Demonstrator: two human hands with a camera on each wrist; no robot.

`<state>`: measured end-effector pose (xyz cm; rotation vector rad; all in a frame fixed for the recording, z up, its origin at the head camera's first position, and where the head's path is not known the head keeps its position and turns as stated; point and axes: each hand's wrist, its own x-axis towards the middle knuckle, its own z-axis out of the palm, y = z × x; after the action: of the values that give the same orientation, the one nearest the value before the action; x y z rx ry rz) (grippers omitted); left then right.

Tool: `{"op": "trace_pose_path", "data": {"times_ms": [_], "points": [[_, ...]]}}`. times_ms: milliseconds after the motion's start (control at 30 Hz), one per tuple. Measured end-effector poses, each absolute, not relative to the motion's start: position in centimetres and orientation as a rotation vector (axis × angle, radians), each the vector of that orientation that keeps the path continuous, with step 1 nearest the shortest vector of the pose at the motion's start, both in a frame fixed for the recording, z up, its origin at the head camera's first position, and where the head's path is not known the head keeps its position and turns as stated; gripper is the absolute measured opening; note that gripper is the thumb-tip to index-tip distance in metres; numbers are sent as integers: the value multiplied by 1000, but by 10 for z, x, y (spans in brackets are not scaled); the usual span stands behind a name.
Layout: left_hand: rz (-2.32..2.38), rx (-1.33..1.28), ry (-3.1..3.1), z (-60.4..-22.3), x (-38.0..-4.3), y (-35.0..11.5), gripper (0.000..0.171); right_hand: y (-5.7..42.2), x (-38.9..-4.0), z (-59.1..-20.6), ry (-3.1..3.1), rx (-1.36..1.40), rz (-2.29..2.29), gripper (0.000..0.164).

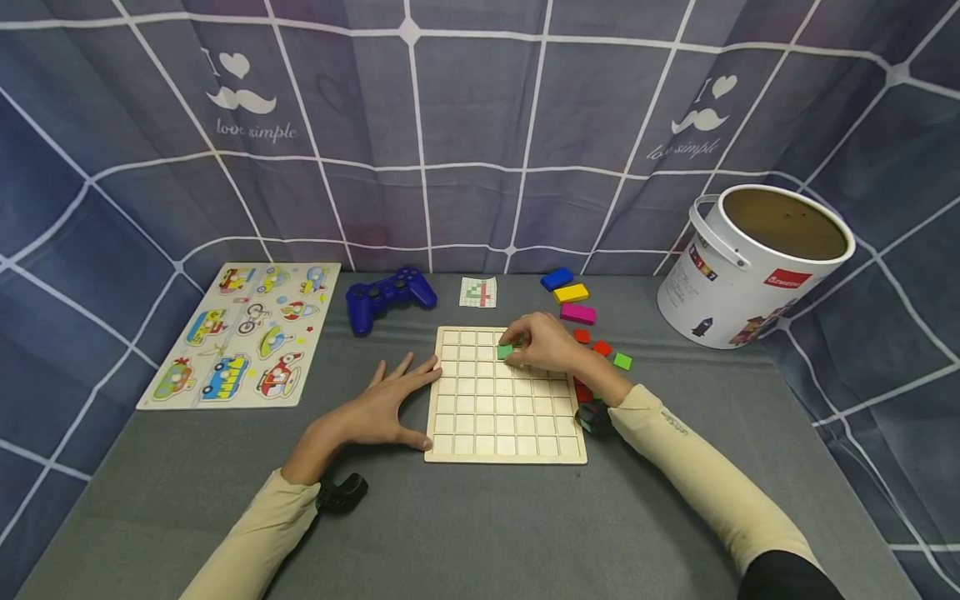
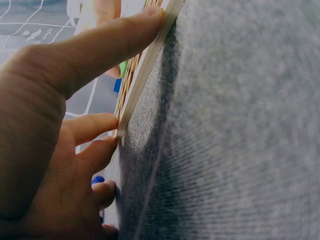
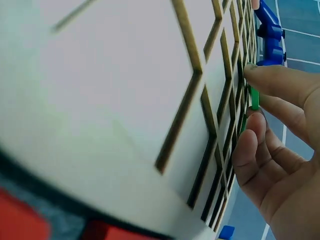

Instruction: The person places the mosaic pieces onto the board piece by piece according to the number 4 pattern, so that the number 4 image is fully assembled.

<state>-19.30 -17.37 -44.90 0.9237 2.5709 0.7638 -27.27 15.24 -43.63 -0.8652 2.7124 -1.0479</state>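
Two mottoes on the curtain [image 1: 480,108] pair a heart and moustache with "love simple", the right one blurred by folds; lettering on the white bucket [image 1: 720,283] and the right sleeve [image 1: 705,475] is too small to read. The right hand [image 1: 543,342] pinches a green tile [image 1: 505,352] at the upper part of the grid board [image 1: 506,408], hiding some cells; whether tile meets board is unclear. The left hand [image 1: 386,408] spreads wide against the board's left edge. One red tile [image 1: 582,392] is partly hidden.
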Motion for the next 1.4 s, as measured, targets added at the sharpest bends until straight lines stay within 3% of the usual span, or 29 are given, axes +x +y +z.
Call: {"op": "trace_pose_path", "data": {"times_ms": [267, 700, 1067, 1400], "points": [[773, 923, 2573, -449, -192, -174, 112, 148, -274, -433, 2734, -874, -959, 18], [773, 914, 2565, -453, -192, -172, 112, 150, -273, -432, 2693, -834, -1027, 29], [777, 931, 2570, -450, -192, -173, 112, 214, -265, -418, 2693, -674, -1282, 25], [780, 936, 2564, -447, -191, -174, 112, 267, -249, -423, 2777, -544, -1202, 25]]}}
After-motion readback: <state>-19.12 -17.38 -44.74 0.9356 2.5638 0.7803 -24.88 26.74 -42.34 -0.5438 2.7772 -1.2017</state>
